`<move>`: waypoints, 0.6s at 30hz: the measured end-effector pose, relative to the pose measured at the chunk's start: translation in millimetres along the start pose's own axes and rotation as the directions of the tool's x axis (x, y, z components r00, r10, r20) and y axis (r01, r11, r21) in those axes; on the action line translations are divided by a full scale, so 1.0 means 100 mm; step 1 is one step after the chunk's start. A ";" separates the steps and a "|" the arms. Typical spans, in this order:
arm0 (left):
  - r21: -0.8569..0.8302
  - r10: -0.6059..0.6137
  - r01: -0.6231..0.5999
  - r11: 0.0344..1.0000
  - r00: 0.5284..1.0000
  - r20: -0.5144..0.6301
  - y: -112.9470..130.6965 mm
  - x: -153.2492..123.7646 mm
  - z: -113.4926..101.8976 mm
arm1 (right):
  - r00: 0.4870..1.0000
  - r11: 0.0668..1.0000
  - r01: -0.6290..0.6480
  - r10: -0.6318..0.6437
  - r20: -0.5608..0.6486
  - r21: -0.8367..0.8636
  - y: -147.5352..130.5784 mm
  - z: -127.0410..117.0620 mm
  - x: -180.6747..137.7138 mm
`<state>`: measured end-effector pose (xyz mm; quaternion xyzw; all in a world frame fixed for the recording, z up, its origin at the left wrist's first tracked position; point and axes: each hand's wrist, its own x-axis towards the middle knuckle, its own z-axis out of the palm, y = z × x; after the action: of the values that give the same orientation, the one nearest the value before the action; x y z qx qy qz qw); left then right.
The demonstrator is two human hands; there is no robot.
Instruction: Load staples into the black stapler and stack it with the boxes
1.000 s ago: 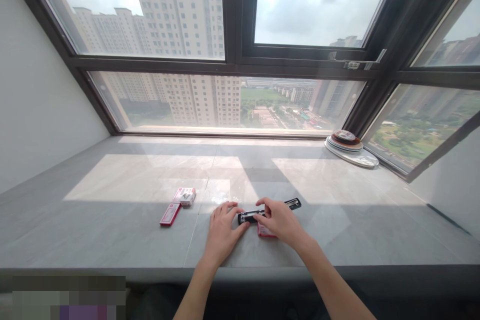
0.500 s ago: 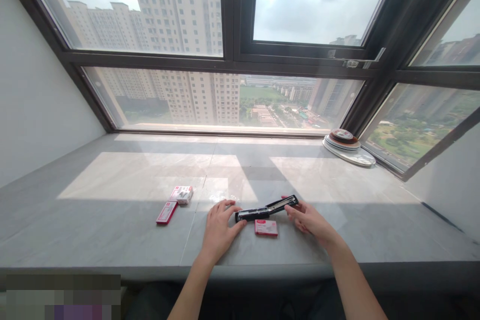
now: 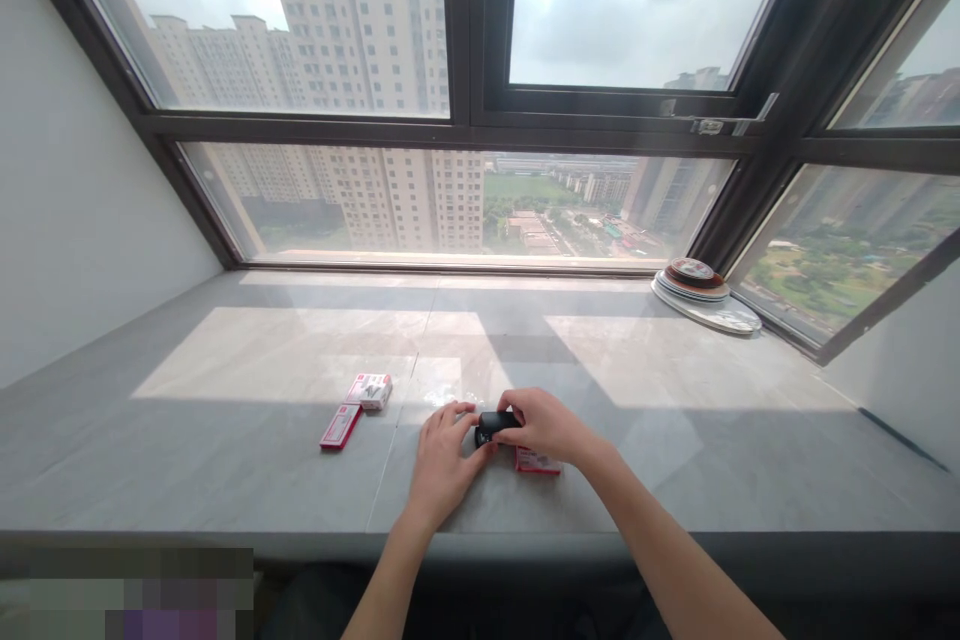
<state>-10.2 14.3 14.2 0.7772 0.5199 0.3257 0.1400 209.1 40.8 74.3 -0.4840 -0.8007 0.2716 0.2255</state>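
A black stapler (image 3: 495,423) lies on the grey stone sill, folded closed, its far part hidden under my right hand. My left hand (image 3: 447,455) grips its left end between thumb and fingers. From above and the right, my right hand (image 3: 544,423) holds the top arm of the stapler with thumb and fingers. Just in front of the stapler, partly covered by my right hand, is a red and white staple box (image 3: 538,461) lying flat.
Left of my hands lie a white staple box (image 3: 375,390) and a flat red and pink box (image 3: 341,427), close together. A stack of plates or round discs (image 3: 697,292) stands in the far right corner by the window frame (image 3: 465,135). The sill's front edge (image 3: 225,532) runs nearest me.
The stapler was spread open with its metal channel showing; its top arm is now folded over to the left. My right hand moved left with it. My left hand stays at the left end.
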 end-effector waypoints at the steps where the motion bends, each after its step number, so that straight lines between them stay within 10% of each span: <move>1: -0.007 0.006 -0.006 1.000 1.000 -0.004 0.00 -0.01 -0.02 | 1.000 1.000 0.010 -0.010 0.013 0.002 -0.01 -0.01 -0.02; 8: -0.079 0.174 -0.168 0.983 0.983 0.065 0.38 -0.04 -0.09 | 0.980 0.975 -0.159 0.175 -0.096 0.155 0.34 -0.20 -0.14; 13: -0.180 0.481 -0.448 0.876 0.780 0.399 0.66 0.09 -0.03 | 0.916 0.876 -0.272 0.363 -0.172 0.399 0.73 -0.09 -0.22; 18: -0.084 0.281 -0.269 0.959 0.884 0.375 0.26 0.21 -0.31 | 0.856 0.797 -0.316 0.474 -0.208 0.516 0.81 -0.04 -0.52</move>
<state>-6.9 18.2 59.7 0.8894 0.3623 0.1918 0.2025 286.9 26.3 19.1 -0.6122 -0.5427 0.4121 0.4012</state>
